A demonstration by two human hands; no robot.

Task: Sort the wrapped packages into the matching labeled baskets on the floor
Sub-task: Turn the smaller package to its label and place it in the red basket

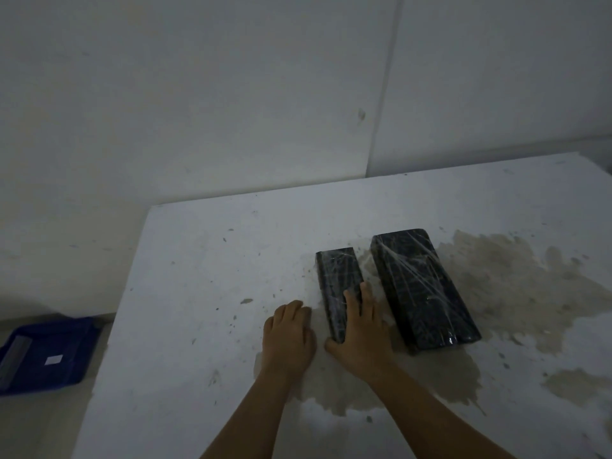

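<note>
Two dark packages wrapped in clear film lie side by side on a white table (205,293). The small narrow package (336,279) is on the left, the large package (420,286) on the right. My right hand (362,329) rests on the near end of the small package, with fingers over its top and thumb at its near left corner. My left hand (289,336) lies flat on the table just left of that package, fingers curled, holding nothing. A blue basket (49,352) with a small white label inside sits on the floor at the far left.
The table is stained brown around and to the right of the packages. White wall panels stand behind the table. The table's left edge drops to the floor beside the blue basket.
</note>
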